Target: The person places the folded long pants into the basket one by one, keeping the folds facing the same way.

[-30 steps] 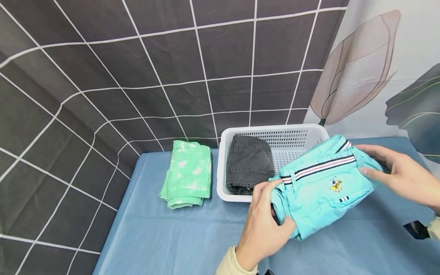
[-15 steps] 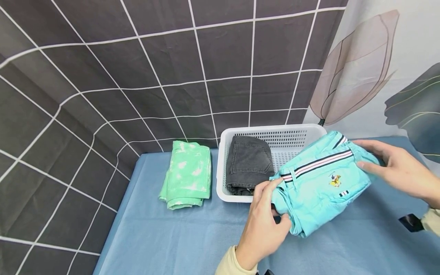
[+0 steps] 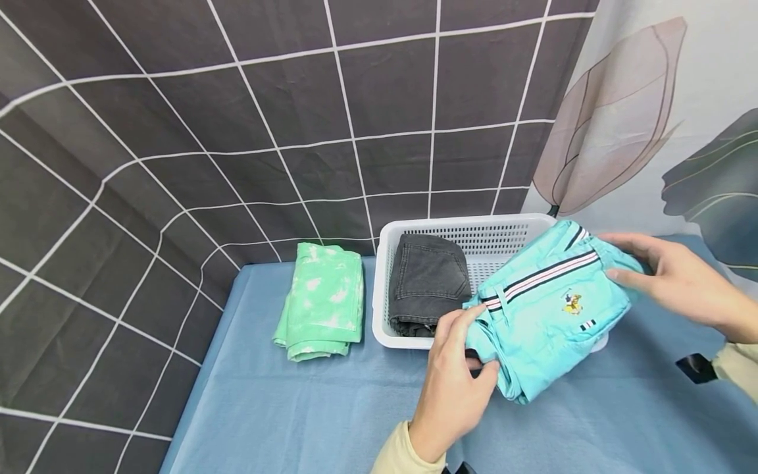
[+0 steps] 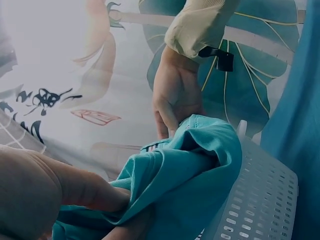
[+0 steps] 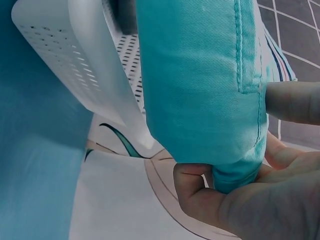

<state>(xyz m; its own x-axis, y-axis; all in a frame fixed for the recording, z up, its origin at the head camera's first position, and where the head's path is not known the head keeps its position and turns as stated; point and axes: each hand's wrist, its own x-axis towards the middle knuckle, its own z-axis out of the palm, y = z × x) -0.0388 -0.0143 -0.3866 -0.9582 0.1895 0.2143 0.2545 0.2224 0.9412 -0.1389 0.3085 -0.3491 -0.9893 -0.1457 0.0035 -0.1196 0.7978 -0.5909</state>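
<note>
Folded turquoise shorts (image 3: 545,316), with a striped waistband and a small embroidered rider, hang tilted over the right part of a white perforated basket (image 3: 387,263). My left hand (image 3: 453,388) grips their lower left edge, thumb in front and fingers at the fold. On the upper right end, my right hand (image 3: 669,276) holds them between thumb and fingers. The right wrist view has the right fingers curled under the shorts (image 5: 200,90), beside the basket wall (image 5: 65,65). Folded dark grey jeans (image 3: 431,280) lie in the basket's left half. The shorts hide the basket's right front corner.
A folded green cloth with white patches (image 3: 327,299) lies left of the basket on the blue-covered table (image 3: 284,421). A dark gridded curtain (image 3: 284,105) rises behind and at the left. Behind on the right hangs a leaf-printed curtain (image 3: 616,131).
Both hands keep hold of the shorts. The right hand and the shorts have shifted left and slightly up, further over the basket; the left hand has barely moved.
</note>
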